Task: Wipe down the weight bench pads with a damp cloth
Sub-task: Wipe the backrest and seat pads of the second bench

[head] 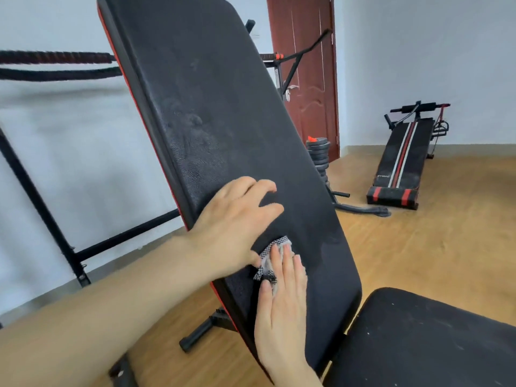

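The inclined black back pad [212, 113] of the weight bench fills the middle of the view, with dusty smears on its upper half. Below it at the lower right sits the black seat pad [424, 342], speckled with dust. My right hand [282, 303] lies flat with straight fingers on a small checked cloth [272, 254], pressing it against the lower part of the back pad. My left hand [237, 219] rests on the pad's left edge just above the cloth, fingers loosely bent, holding nothing.
A sit-up bench [402, 160] lies on the wooden floor at the right, near a stack of weight plates [319, 155] and a brown door [304, 65]. A black frame with battle ropes [53, 64] stands at the left wall.
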